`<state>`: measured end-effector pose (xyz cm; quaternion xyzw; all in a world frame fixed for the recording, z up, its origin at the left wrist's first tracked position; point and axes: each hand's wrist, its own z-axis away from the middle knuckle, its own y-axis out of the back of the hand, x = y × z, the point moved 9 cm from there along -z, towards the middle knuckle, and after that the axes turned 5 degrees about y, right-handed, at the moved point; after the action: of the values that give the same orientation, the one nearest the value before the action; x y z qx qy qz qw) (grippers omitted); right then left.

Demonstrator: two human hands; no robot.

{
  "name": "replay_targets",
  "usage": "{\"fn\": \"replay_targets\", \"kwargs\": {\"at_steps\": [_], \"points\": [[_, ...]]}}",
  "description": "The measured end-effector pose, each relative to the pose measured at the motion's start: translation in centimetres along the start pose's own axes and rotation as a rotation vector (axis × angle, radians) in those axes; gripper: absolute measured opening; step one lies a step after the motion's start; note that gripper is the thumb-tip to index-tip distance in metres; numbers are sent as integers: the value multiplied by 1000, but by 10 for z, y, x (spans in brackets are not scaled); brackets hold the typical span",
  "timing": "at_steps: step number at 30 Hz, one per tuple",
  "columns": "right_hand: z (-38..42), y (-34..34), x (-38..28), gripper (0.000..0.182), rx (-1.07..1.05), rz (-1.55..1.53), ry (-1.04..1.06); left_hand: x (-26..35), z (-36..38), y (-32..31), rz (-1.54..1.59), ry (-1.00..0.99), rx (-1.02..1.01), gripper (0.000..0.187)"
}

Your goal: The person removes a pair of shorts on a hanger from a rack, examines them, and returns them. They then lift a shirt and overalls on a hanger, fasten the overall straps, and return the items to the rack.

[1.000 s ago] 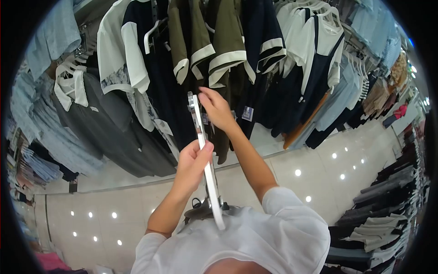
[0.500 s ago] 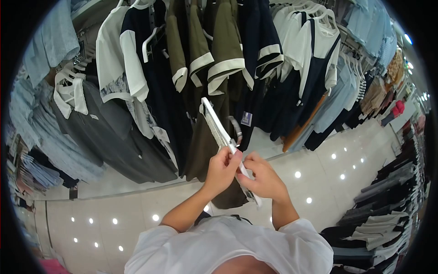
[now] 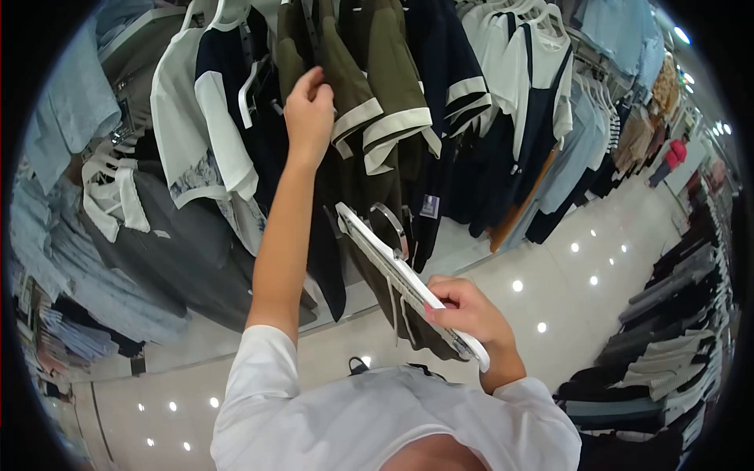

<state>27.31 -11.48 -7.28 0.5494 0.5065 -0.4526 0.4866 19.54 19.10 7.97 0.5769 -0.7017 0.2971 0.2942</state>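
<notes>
My right hand [image 3: 471,314] grips a white hanger [image 3: 408,279] near its lower right end, low in front of my body. The hanger slants from upper left to lower right, its metal hook [image 3: 398,224] standing up. Dark olive pants [image 3: 420,326] with pale drawstrings hang from it. My left hand [image 3: 309,118] is raised at the rack, in front of the olive short-sleeved tops [image 3: 397,118] with white cuffs. Its thumb and forefinger are apart, with nothing visible between them; the other fingers are partly hidden. Left of it a bare white hanger [image 3: 249,94] hangs among the clothes.
White-and-navy tops [image 3: 220,118] and a grey dress [image 3: 169,243] hang on the left. White shirts with navy pinafores [image 3: 542,102] hang on the right. Folded or hung dark clothes [image 3: 628,392] line the lower right. Someone in a red top [image 3: 674,154] stands far off on the shiny floor [image 3: 550,290].
My left hand has let go of the hanger and moved up to the olive tops. My right hand keeps the hanger, which has shifted slightly down and right and tilted flatter.
</notes>
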Motion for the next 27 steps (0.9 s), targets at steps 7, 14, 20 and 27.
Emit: {"fn": "replay_targets", "kwargs": {"at_steps": [7,14,20,27], "points": [[-42,-22,-35,16,17,141,65,-52,-105,2,-171,-55,-12,60],[-88,-41,-64,18,143,196,115,-113,-180,-11,-117,111,41,71],[-127,-36,-63,25,307,198,63,-131,-181,-37,120,126,-178,36],[-170,-29,-79,29,302,279,132,-105,-142,-15,392,195,-217,28]]}}
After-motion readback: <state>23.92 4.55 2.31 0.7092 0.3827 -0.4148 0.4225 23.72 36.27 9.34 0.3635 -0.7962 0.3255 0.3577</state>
